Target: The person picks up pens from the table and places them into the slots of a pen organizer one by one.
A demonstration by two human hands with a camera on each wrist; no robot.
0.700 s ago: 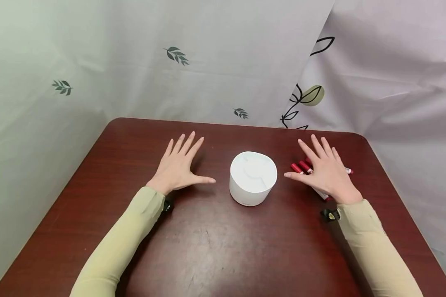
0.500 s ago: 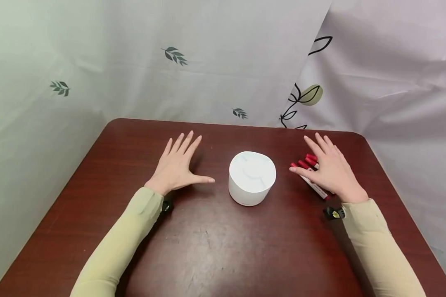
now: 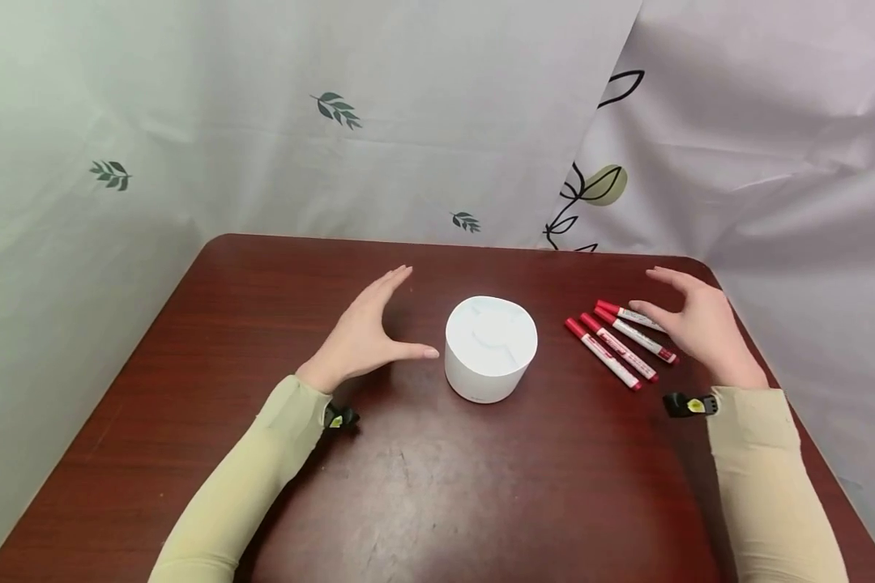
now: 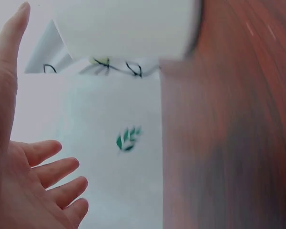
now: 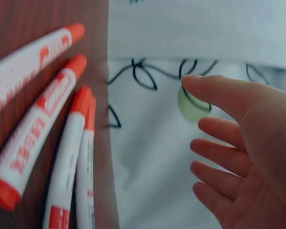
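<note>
My left hand (image 3: 360,336) hovers left of a white round container (image 3: 484,380), thumb pointing at its side and fingers loosely spread; nothing is in it. In the left wrist view the container (image 4: 128,28) looms at the top, apart from the hand (image 4: 33,186). Over on the right, my right hand (image 3: 710,328) holds nothing, its thumb stretched toward several white markers with red caps (image 3: 620,348). These markers (image 5: 38,124) lie side by side in a slanted fan, left of the right hand (image 5: 248,138) in the right wrist view. The hand overlaps the farthest one's end in the head view.
A dark red-brown wooden table (image 3: 423,494) carries everything. Pale curtains with leaf prints (image 3: 379,162) hang behind its far edge and along both sides. Each wrist bears a black strap (image 3: 689,405) below a light sleeve.
My right hand has moved right, off the markers, uncovering them, and turned onto its side. The left hand has turned likewise, its fingers drawing closer together, and shifted slightly toward the container.
</note>
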